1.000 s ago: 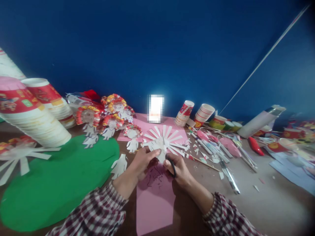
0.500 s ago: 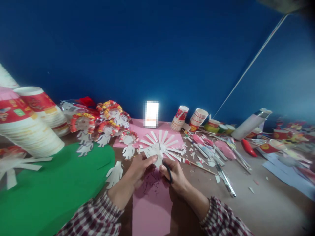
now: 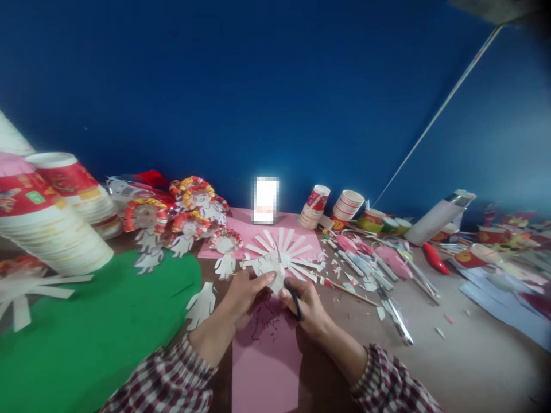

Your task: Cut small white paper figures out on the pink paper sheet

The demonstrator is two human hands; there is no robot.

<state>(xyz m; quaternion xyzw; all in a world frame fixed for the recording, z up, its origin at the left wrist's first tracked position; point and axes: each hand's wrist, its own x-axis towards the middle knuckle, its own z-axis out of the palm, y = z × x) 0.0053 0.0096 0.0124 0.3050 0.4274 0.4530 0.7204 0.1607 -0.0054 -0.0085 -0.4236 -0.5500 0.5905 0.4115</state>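
Note:
Between thumb and fingers, my left hand [image 3: 249,295] pinches a small white paper cutout [image 3: 266,264]. My right hand [image 3: 307,304] is closed on scissors with black handles [image 3: 294,298]; their blades point away from me at the edge of the cutout. Just behind the cutout lies a paper cup cut into white strips [image 3: 303,244] that fan out like rays. Below both hands is a pink sheet [image 3: 266,373] with dark pen drawings. A white paper figure [image 3: 200,307] lies left of my left wrist.
Stacked paper cups [image 3: 64,229] stand at the left beside a green sheet [image 3: 107,321]. Lion-like paper figures [image 3: 189,229] lie behind it. Markers [image 3: 394,315], paper scraps and a white bottle [image 3: 439,218] are on the right. A blue wall [image 3: 258,86] rises behind.

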